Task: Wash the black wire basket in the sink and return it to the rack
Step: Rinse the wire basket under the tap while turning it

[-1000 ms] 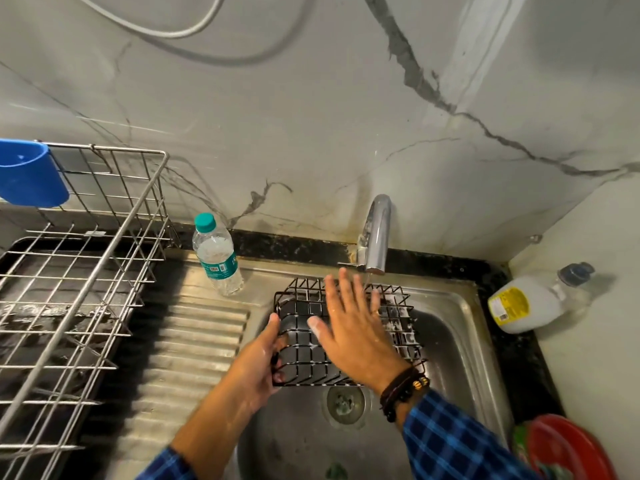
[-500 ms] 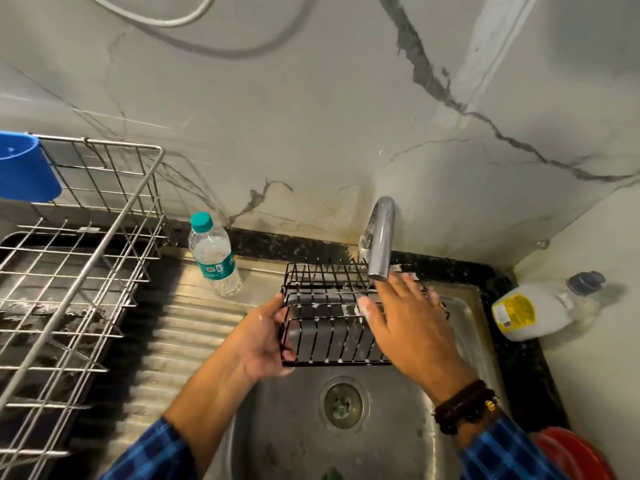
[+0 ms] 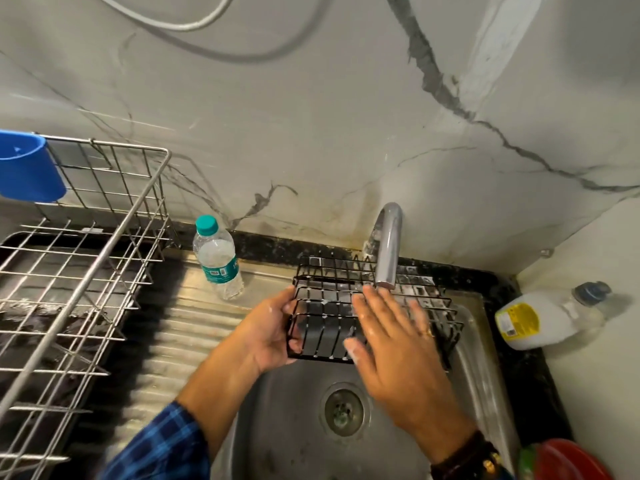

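1. Holds the black wire basket (image 3: 325,306) above the steel sink (image 3: 287,431), just under the faucet (image 3: 388,247) spout.
2. Grips its left end with the left hand (image 3: 272,329), thumb and fingers curled round the wires.
3. Lays the right hand (image 3: 391,341) flat on its near side, fingers straight and spread, sudsy.
4. Sits well apart from the dish rack (image 3: 86,271) at left, past an upright water bottle (image 3: 219,261).

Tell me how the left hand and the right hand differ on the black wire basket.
The left hand grips the left end of the black wire basket with curled fingers; the right hand lies flat on it, fingers straight and spread. The right hand wears a ring; the left shows none. Both carry soap suds.
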`<action>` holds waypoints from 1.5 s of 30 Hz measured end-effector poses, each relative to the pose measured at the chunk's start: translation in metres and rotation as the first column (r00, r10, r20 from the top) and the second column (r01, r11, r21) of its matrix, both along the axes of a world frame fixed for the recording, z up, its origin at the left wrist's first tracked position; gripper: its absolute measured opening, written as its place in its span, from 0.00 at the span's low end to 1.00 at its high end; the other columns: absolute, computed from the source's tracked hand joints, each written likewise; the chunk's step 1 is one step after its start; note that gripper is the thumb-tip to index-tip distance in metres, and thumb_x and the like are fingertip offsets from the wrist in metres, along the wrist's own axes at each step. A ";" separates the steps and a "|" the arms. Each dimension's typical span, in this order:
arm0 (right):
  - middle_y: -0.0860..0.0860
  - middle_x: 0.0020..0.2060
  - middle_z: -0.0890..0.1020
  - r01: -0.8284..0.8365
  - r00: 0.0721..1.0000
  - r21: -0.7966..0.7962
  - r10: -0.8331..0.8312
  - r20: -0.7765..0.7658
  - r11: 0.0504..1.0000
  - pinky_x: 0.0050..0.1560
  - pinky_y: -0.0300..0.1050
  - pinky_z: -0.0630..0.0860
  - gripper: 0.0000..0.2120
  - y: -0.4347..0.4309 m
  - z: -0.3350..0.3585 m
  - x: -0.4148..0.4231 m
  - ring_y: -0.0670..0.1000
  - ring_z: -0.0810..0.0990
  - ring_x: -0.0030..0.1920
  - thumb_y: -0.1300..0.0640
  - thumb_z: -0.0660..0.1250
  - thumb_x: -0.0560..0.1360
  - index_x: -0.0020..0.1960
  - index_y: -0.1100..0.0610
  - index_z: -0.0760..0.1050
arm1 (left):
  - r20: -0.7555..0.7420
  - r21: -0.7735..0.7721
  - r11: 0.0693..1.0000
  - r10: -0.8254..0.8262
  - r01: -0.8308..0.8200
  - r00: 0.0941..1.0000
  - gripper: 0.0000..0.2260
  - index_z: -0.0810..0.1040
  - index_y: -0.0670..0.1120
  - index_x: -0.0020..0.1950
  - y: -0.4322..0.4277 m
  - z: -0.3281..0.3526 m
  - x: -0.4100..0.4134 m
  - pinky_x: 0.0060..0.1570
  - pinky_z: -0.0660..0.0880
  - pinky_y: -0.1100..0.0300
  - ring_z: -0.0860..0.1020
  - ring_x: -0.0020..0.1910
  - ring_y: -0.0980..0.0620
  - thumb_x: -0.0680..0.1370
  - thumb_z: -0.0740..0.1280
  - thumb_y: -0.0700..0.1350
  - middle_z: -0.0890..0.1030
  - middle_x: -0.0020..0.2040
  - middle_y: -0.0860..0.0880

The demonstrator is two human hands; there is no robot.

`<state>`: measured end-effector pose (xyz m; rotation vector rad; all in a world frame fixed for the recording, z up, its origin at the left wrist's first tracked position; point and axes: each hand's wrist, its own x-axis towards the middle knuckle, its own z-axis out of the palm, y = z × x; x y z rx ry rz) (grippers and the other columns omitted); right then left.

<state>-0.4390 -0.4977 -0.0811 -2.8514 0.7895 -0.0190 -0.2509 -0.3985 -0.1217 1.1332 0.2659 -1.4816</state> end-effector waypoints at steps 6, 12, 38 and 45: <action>0.50 0.61 0.79 0.166 0.951 -0.176 -0.110 0.289 0.970 0.63 0.59 0.71 0.21 -0.007 0.001 -0.012 0.53 0.77 0.61 0.42 0.58 0.79 0.64 0.52 0.79 | 0.016 -0.103 0.992 -0.068 0.069 0.998 0.26 0.65 0.51 0.25 -0.037 0.008 -0.016 0.21 0.55 0.67 0.64 0.18 0.57 0.82 0.57 0.59 0.67 0.25 0.54; 0.50 0.53 0.80 0.161 0.929 -0.242 -0.064 0.365 0.957 0.53 0.53 0.73 0.15 -0.014 -0.011 -0.034 0.53 0.77 0.53 0.47 0.60 0.79 0.55 0.53 0.80 | 0.272 -0.160 0.985 -0.015 0.061 0.962 0.24 0.62 0.52 0.29 -0.030 -0.007 -0.020 0.28 0.55 0.61 0.60 0.28 0.55 0.81 0.60 0.61 0.59 0.32 0.51; 0.51 0.59 0.79 0.067 0.910 -0.141 -0.003 0.414 0.988 0.59 0.59 0.71 0.16 -0.018 -0.031 -0.003 0.54 0.77 0.59 0.50 0.61 0.79 0.61 0.55 0.80 | 0.261 -0.124 0.948 0.316 -0.293 0.912 0.17 0.68 0.52 0.33 0.052 -0.022 0.001 0.28 0.58 0.60 0.61 0.28 0.56 0.78 0.64 0.59 0.62 0.35 0.52; 0.39 0.68 0.72 -0.108 0.992 0.131 0.099 0.077 0.986 0.68 0.53 0.67 0.23 -0.003 -0.020 0.011 0.41 0.72 0.66 0.38 0.48 0.82 0.74 0.41 0.65 | 0.323 -0.047 0.968 0.250 -0.248 0.913 0.13 0.69 0.52 0.37 0.089 -0.007 0.008 0.23 0.58 0.63 0.60 0.26 0.56 0.78 0.64 0.57 0.61 0.29 0.53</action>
